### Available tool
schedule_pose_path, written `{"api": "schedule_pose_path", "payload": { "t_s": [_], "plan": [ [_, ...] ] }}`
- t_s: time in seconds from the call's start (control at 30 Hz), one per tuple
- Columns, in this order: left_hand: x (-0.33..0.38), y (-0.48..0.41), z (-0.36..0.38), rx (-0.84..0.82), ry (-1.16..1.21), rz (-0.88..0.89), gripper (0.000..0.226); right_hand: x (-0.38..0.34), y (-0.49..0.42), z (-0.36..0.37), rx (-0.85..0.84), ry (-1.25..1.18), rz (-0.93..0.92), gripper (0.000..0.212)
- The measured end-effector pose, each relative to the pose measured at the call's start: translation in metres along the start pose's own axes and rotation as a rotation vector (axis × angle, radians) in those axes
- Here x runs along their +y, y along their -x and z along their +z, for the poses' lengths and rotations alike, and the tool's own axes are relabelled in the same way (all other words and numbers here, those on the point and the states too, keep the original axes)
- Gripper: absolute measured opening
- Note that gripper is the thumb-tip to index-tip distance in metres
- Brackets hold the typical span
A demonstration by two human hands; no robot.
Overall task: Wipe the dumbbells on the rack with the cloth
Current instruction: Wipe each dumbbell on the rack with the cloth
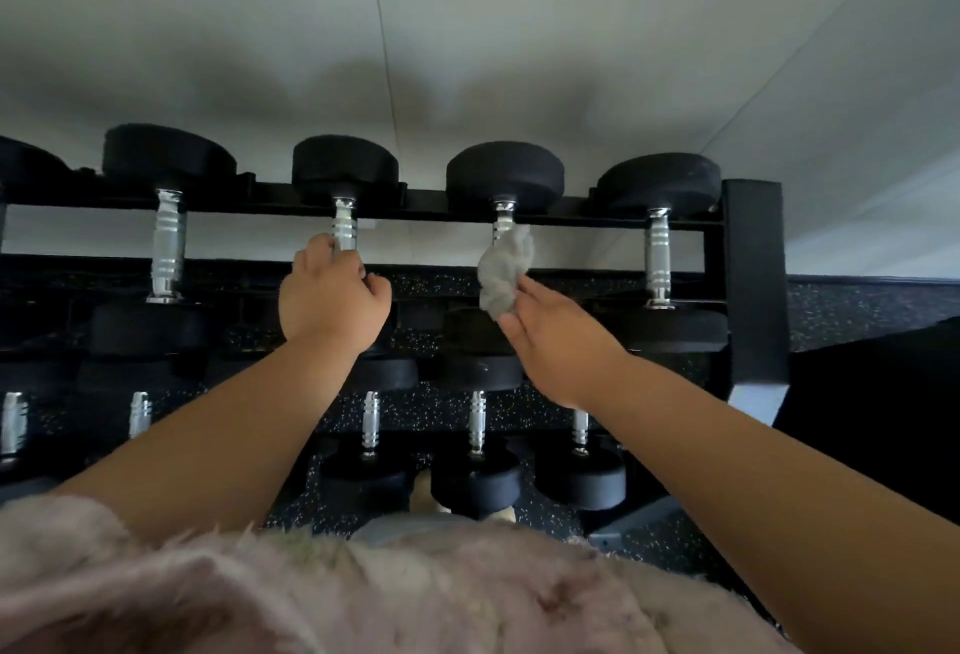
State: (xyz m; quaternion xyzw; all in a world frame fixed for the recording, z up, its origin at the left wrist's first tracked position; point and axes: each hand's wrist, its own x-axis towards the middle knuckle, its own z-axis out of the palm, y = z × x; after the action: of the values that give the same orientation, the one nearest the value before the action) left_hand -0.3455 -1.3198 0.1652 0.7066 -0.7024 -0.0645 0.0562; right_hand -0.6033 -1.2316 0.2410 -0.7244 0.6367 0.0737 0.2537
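Forearms outstretched, right hand (558,341) on cloth (505,271).

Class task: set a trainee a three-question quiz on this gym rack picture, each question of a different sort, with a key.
1. True or false: the right hand holds the cloth against a top-row dumbbell handle.
2. Multiple choice: the left hand is (a) hanging idle, (b) gripping a chrome handle on the top row, (c) holding the cloth.
3. Fill in: counting from the rack's right post, the cloth is on the ______ dumbbell of the top row.

Key: 1 true; 2 b; 3 second.
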Motion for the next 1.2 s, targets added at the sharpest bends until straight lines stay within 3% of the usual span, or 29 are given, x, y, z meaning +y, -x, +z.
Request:
{"api": "schedule_pose_path", "payload": {
  "t_s": [0.07,0.2,0.3,0.47,0.53,0.63,0.83,0.97,1.07,1.13,1.2],
  "plan": [
    [-0.001,0.003,0.001,0.023,-0.029,0.139,0.026,-0.006,0.006,0.010,-0.019,0.042,-0.030,0.069],
    [0.000,0.004,-0.003,-0.029,-0.119,0.500,0.031,0.008,0.008,0.004,0.051,0.075,0.094,0.044],
    [0.014,0.011,-0.012,-0.099,-0.055,0.569,0.035,0.018,0.016,0.000,0.079,0.009,0.264,0.044],
    [0.086,0.045,-0.022,-0.189,0.299,0.476,0.038,0.040,0.055,-0.010,0.289,-0.136,0.427,0.017],
    [0.115,0.051,-0.020,-0.212,0.340,0.450,0.039,0.056,0.075,-0.023,0.490,-0.242,0.438,0.027],
    [0.149,0.054,-0.011,-0.248,0.286,0.442,0.041,0.091,0.091,-0.036,0.663,-0.390,0.511,0.041],
    [0.191,0.054,-0.004,-0.261,-0.019,0.290,0.047,0.137,0.105,-0.044,0.782,-0.472,0.458,0.024],
    [0.204,0.045,-0.005,-0.335,-0.099,0.145,0.059,0.160,0.109,-0.034,0.762,-0.502,0.393,0.016],
    [0.211,0.038,-0.004,-0.340,-0.017,0.008,0.061,0.173,0.098,-0.012,0.576,-0.404,0.301,0.016],
    [0.215,0.040,-0.004,-0.282,-0.051,0.001,0.059,0.173,0.083,0.007,0.455,-0.263,0.164,0.028],
    [0.217,0.041,-0.002,-0.268,-0.075,-0.007,0.057,0.171,0.065,0.022,0.449,-0.123,0.039,0.042]
  ]
}}
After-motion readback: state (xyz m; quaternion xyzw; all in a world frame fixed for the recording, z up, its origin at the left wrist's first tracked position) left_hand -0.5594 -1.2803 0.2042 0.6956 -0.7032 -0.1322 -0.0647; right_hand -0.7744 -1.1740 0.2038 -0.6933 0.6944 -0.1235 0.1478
